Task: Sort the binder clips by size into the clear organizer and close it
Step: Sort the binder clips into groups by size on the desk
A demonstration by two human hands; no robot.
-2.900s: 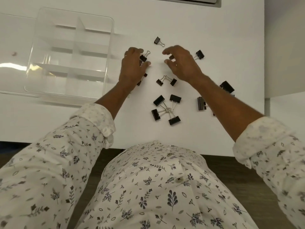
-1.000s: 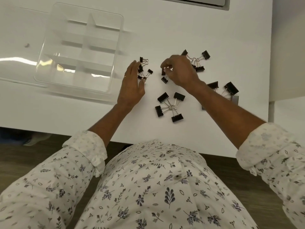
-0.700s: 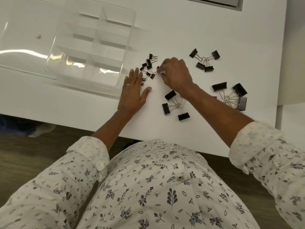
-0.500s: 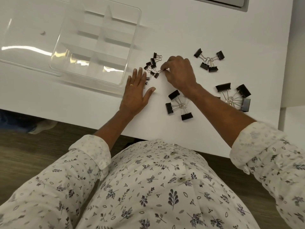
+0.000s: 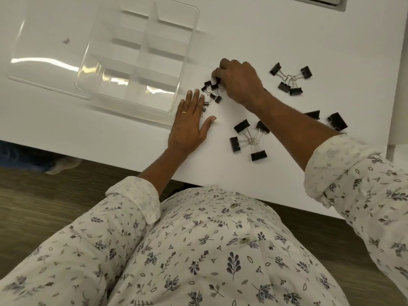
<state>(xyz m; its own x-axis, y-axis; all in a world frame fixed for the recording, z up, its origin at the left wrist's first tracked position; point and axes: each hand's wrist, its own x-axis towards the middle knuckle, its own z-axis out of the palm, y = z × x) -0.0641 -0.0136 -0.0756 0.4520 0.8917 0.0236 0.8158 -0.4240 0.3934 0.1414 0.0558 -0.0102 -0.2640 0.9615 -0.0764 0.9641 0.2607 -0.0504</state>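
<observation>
Small clips (image 5: pixel 212 92) at right fingers (image 5: pixel 222 67) (curled)

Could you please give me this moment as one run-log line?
phase: pre-sorting | left hand: flat on white table | right hand: curled at small black binder clips, grip unclear | clear plastic organizer: open, empty

An office-like workspace.
A plain white desk (image 5: pixel 287 29) bears black binder clips (image 5: pixel 241 125) around the right hand (image 5: pixel 239 82) and a clear organizer (image 5: pixel 188 51) beyond the left hand (image 5: pixel 187 127); a grey slab (image 5: pixel 320 0) lies far past the right hand, and wood-look floor (image 5: pixel 33 195) shows nearer than both.
</observation>
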